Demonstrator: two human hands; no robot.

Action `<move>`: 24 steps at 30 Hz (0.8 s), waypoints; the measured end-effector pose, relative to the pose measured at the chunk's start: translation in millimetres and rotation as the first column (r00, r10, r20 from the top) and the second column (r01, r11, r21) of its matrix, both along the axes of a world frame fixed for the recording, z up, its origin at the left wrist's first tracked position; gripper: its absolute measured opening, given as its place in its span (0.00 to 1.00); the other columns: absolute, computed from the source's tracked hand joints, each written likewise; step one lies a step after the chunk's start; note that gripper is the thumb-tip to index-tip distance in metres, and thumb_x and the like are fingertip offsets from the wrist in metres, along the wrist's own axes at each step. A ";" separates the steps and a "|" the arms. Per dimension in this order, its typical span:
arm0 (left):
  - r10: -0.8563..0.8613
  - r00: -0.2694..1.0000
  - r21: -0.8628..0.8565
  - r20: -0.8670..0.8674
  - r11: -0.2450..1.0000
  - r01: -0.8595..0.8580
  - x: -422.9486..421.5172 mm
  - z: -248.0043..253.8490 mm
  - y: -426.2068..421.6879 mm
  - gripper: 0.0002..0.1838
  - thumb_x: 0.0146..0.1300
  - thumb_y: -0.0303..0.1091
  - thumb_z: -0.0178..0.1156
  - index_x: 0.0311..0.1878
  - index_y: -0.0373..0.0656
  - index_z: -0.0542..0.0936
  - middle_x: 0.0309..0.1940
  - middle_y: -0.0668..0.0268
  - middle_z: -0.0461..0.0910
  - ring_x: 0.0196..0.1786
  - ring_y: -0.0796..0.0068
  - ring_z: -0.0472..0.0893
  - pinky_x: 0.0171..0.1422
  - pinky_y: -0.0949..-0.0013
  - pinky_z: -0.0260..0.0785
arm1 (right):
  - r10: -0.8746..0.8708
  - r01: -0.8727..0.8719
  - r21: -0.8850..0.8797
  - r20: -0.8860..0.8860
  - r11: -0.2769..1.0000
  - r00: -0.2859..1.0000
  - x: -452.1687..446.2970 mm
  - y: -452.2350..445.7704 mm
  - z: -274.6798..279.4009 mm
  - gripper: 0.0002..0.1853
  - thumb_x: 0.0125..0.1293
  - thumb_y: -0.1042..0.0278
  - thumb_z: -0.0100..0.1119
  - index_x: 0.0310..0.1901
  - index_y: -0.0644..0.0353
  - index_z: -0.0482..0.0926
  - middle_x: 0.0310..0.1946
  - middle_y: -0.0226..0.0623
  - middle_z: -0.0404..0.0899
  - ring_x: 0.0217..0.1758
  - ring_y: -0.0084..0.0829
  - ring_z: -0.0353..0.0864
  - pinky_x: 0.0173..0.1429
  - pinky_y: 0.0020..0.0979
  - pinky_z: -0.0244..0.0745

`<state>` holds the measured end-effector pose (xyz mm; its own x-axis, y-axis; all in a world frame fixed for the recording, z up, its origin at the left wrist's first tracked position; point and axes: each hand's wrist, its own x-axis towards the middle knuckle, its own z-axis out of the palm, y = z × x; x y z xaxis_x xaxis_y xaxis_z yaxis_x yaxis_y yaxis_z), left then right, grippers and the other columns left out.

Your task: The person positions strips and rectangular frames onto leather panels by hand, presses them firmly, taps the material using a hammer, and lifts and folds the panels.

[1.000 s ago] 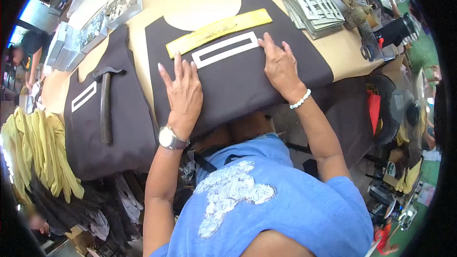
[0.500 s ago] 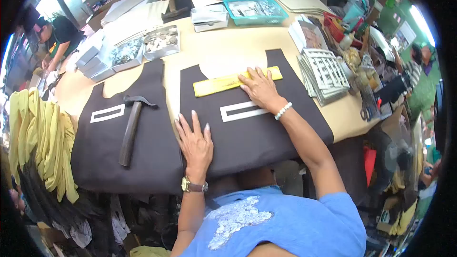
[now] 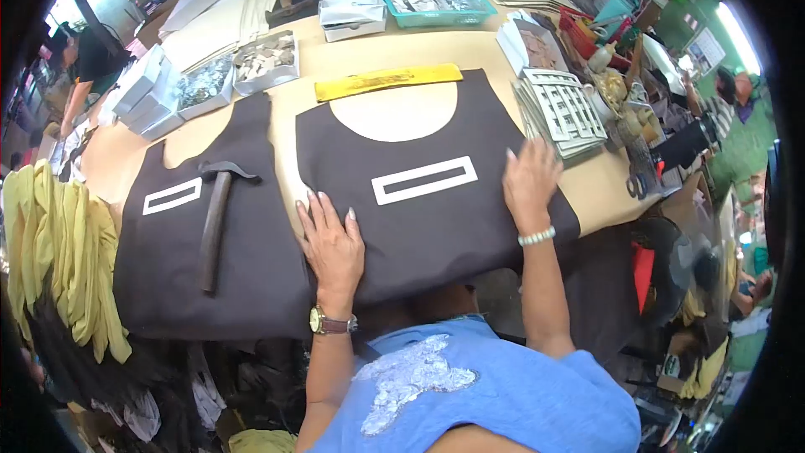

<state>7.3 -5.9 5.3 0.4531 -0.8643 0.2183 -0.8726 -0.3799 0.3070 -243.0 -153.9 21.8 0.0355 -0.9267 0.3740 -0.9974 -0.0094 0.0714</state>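
The left hand [image 3: 331,243] lies palm down with fingers outspread on the left margin of a dark panel [image 3: 411,243], gripping nothing; its flat pressure probably keeps the material from sliding. The right hand [image 3: 532,180] is at the panel's right side, thumb apart from loosely bent fingers, with nothing visible in its hold; whether it touches the surface is unclear. The panel lies along the table's [image 3: 381,49] near edge, its lower end apparently draping over, which puts its face within both arms' reach. A yellow strip [image 3: 390,81] spans the top of the scooped cut-out from shoulder to shoulder, clear of the white frame [image 3: 425,180], perhaps so the face is unobstructed.

Towards the table's left edge, a hammer [image 3: 220,222] rests on a second dark panel [image 3: 159,273], possibly as a weight or simply for handiness, beside a smaller white frame [image 3: 172,197].

The panel between the hands looks matt, plain and nearly black, mostly smooth, with a rounded scoop at its far end. Its frame is a thin, slightly slanted rectangle, the dark surface showing through its slot.
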 end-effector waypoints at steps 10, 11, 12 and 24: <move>-0.196 0.974 -0.211 -0.116 0.963 0.169 -14.0 -9.2 35.6 0.27 0.65 0.34 0.50 0.65 0.31 0.63 0.64 0.44 0.63 0.68 0.45 0.60 0.70 0.42 0.49 | -0.099 -0.207 0.326 0.718 0.922 0.689 -57.6 49.5 39.2 0.17 0.55 0.75 0.63 0.47 0.67 0.73 0.44 0.44 0.75 0.50 0.35 0.74 0.56 0.33 0.68; -0.280 0.927 -0.326 -0.250 0.926 0.191 -15.2 3.4 41.2 0.27 0.62 0.25 0.49 0.66 0.31 0.62 0.64 0.43 0.63 0.67 0.45 0.64 0.70 0.50 0.54 | 0.041 -0.346 0.199 0.815 0.917 0.578 -63.6 43.9 43.0 0.20 0.55 0.77 0.61 0.51 0.66 0.71 0.44 0.41 0.76 0.49 0.33 0.74 0.55 0.32 0.69; -0.335 0.888 -0.431 -0.315 0.884 0.180 -16.4 20.5 46.9 0.28 0.60 0.20 0.48 0.67 0.31 0.61 0.65 0.42 0.62 0.67 0.47 0.65 0.69 0.59 0.58 | 0.168 -0.462 0.059 0.885 0.885 0.434 -59.6 43.2 54.3 0.24 0.55 0.79 0.58 0.55 0.66 0.68 0.43 0.37 0.76 0.47 0.31 0.75 0.54 0.31 0.70; 0.430 0.850 -0.822 0.303 0.569 0.006 76.8 245.7 246.8 0.21 0.64 0.26 0.49 0.61 0.37 0.73 0.62 0.60 0.72 0.64 0.69 0.69 0.70 0.67 0.56 | 0.743 -0.932 -0.339 0.589 -0.130 -0.317 69.1 89.6 248.1 0.28 0.52 0.73 0.53 0.58 0.71 0.71 0.58 0.46 0.72 0.61 0.34 0.72 0.67 0.30 0.60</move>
<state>84.1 241.0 251.0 0.2654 -0.1437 0.9534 -0.9059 -0.3757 0.1955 -173.9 -64.3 269.9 0.7869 -0.0988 0.6092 0.3129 -0.7869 -0.5318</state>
